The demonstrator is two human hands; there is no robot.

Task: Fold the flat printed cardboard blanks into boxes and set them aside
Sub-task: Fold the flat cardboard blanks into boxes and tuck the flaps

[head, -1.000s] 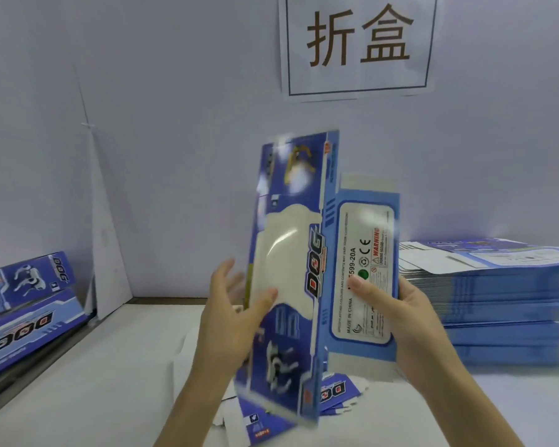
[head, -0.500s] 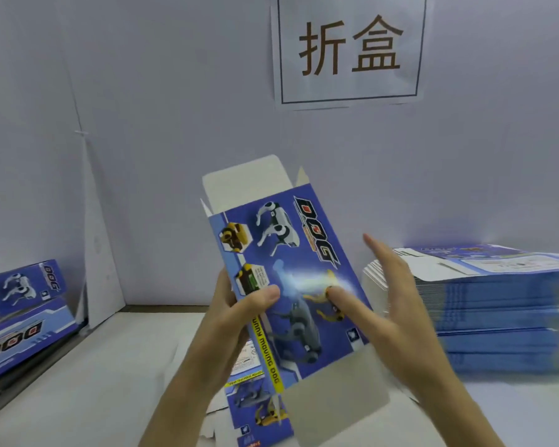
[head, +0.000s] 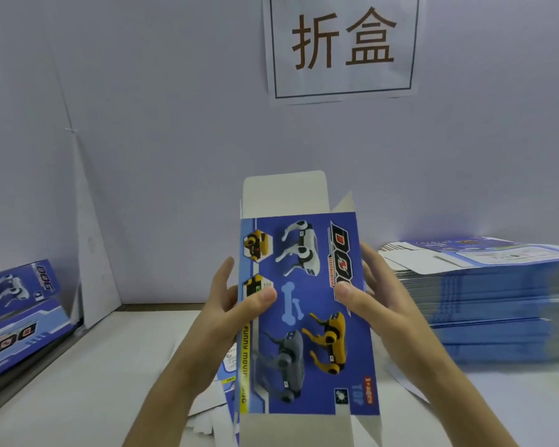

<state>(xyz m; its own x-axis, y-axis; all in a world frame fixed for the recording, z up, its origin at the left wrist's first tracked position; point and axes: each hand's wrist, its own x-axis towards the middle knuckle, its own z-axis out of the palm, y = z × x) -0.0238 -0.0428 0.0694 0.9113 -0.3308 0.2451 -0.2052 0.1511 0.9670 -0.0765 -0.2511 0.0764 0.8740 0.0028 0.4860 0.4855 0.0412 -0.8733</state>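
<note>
White tabletop (head: 110, 382) against a pale wall, paper sign (head: 342, 46) with two brown characters taped up high. Box (head: 304, 317) was held upright in mid-air over the table, centre of view, blue printed face with the robot dogs toward the camera. It looked opened into a tube: top flap stood up unfolded with a small side flap just beside it at right, bottom flaps open too, plain pale inside showing. Left hand (head: 226, 311) gripped the box's left edge, thumb pressed on the printed face, fingers curled behind. Right hand (head: 378, 304) gripped the right edge the same way, thumb by the DOG logo, fingers behind the panel. Stack of flat blanks (head: 484, 301) sat on the table at right, near the right hand but not touching. Finished boxes (head: 17, 285) lay at far left, two visible, one above the other. Loose blank (head: 220, 391) lay flat on the table below the held box, partly hidden by the left forearm
</note>
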